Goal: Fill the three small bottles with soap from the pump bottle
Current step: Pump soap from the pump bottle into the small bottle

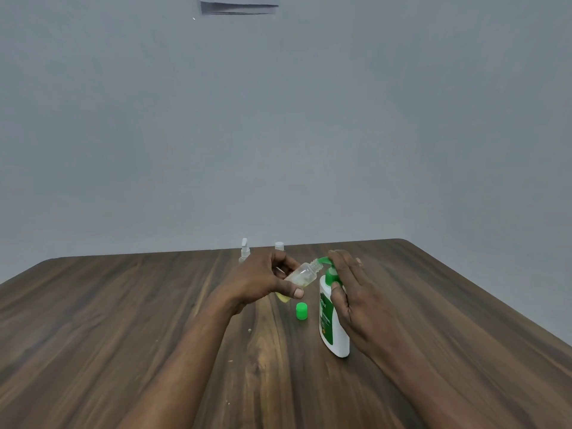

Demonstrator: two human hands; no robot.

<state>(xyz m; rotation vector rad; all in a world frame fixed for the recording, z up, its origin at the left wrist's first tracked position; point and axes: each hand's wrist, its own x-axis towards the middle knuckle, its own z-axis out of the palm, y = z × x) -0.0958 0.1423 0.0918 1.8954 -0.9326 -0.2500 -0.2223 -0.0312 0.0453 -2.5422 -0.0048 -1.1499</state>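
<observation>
While the nozzle meets the neck: filling is the step in hand, as I read it, with one of the three small bottles at the spout and a little yellowish soap pooled in its low end.
Left hand point(263, 280): curled round the small bottle point(305, 272), thumb under and fingers over its lower half, holding it tilted with the open neck raised toward the right hand.
Right hand point(349, 292): fingers nearly straight, laid over the green pump head of the pump bottle point(332, 329), thumb beside the collar below; it presses rather than grips (how far down the head sits I cannot tell).
Nozzle point(323, 260): pokes out from under the right fingertips, its tip right at the bottle's mouth; touching or just apart, I cannot tell.
Green cap point(301, 311): stands on the table point(123, 320) just below the left thumb, between the two hands.
Other two: a spray-topped bottle point(244, 250) and a capped bottle point(279, 246) stand beyond the left hand, tops on, partly hidden by its knuckles.
Next move, my guess: more strokes of the pump with the neck lined up under the spout, then the cap screwed on; a slip of the neck would put soap on the wood.
</observation>
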